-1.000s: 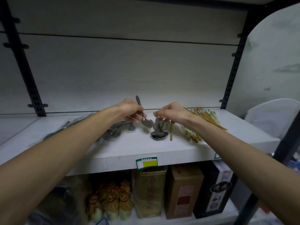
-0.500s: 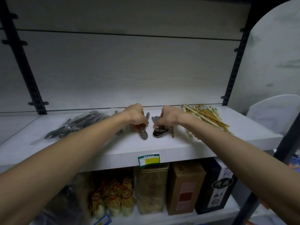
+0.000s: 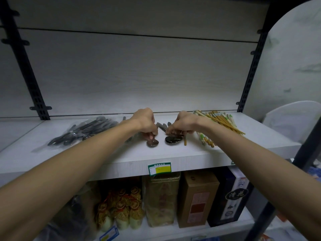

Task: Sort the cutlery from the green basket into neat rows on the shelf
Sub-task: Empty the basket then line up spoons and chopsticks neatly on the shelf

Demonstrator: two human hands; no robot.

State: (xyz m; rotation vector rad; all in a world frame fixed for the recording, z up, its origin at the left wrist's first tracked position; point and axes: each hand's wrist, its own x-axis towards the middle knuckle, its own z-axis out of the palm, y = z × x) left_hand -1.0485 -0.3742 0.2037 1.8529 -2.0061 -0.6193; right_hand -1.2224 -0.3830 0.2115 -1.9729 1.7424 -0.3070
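On the white shelf (image 3: 121, 159) my left hand (image 3: 145, 122) grips the handle of a metal spoon (image 3: 152, 142) whose bowl lies on the board near the front. Just to its right my right hand (image 3: 182, 125) has its fingers curled on a stack of spoons (image 3: 173, 139), their handles pointing back between the two hands. A bundle of wrapped chopsticks (image 3: 218, 124) lies to the right of my right wrist. A clear bag of dark cutlery (image 3: 83, 131) lies to the left. The green basket is not in view.
A green and yellow price label (image 3: 159, 168) sticks on the shelf's front edge. Below stand boxes (image 3: 196, 197), a tin and small wrapped bottles (image 3: 119, 211). Black uprights (image 3: 22, 61) frame the shelf, and a white chair (image 3: 291, 120) stands at the right.
My left hand has lowered the spoon from mid-air onto the shelf beside the stack, bowl toward the front. My right hand has stayed on the spoon stack.
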